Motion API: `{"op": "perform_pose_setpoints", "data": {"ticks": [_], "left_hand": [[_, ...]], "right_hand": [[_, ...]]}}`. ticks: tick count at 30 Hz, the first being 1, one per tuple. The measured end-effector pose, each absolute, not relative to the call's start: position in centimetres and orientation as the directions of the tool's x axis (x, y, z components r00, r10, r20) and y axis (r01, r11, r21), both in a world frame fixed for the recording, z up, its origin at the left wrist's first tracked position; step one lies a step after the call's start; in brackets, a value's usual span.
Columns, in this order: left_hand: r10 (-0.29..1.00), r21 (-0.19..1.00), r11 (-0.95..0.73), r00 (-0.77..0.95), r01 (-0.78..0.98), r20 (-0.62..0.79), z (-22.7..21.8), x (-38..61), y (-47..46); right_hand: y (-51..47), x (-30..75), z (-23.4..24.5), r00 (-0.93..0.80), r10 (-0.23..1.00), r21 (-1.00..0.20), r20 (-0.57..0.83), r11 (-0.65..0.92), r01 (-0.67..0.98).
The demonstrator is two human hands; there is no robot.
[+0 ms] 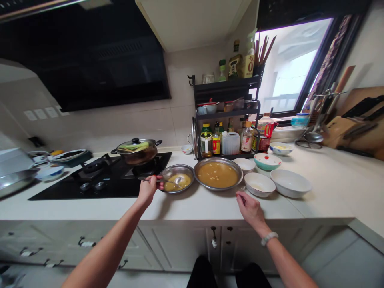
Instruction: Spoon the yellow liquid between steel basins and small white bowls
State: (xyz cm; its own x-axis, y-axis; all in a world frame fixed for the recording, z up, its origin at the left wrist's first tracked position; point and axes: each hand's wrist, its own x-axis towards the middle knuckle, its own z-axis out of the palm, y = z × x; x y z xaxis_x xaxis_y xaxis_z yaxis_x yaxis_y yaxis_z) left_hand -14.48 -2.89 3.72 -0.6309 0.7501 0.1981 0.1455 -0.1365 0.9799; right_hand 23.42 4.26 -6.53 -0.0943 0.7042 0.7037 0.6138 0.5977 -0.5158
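My left hand (148, 188) is closed on the handle of a metal spoon (177, 181) whose bowl rests in a small steel bowl (176, 178) of yellow-brown liquid. Right of it sits a larger steel dish (218, 173) filled with the same liquid. My right hand (250, 208) rests on the white counter (192, 206) just in front of that dish, fingers loosely curled, and nothing shows in it. It lies near a white bowl (259, 184).
A lidded pot (137, 151) stands on the black stove (102, 178). A black rack (226, 120) of bottles is behind the dishes. More bowls (290, 183) sit to the right, a green-rimmed one (267, 161) among them. Plates and a pan lie at far left.
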Motion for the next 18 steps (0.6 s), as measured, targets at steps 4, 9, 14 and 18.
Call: {"op": "perform_pose_setpoints", "data": {"ticks": [4, 9, 14, 18], "left_hand": [[0.706, 0.986, -0.158, -0.692, 0.052, 0.149, 4.0, -14.6, -2.5], [0.697, 0.987, -0.16, -0.709, -0.007, 0.108, 4.9, -14.4, -2.8], [0.672, 0.984, -0.173, -0.734, -0.03, 0.096, 6.2, -13.8, -2.8], [0.68, 0.981, -0.185, -0.728, -0.052, 0.089, 7.3, -13.3, -2.5]], "right_hand": [[4.3, 23.4, -6.5, -0.095, 0.702, -0.51, 0.706, 0.597, 0.62], [4.2, 23.4, -6.4, -0.097, 0.698, -0.514, 0.709, 0.606, 0.607], [4.1, 23.3, -6.4, -0.084, 0.704, -0.527, 0.705, 0.6, 0.602], [4.1, 23.3, -6.3, -0.083, 0.701, -0.518, 0.708, 0.596, 0.613]]}}
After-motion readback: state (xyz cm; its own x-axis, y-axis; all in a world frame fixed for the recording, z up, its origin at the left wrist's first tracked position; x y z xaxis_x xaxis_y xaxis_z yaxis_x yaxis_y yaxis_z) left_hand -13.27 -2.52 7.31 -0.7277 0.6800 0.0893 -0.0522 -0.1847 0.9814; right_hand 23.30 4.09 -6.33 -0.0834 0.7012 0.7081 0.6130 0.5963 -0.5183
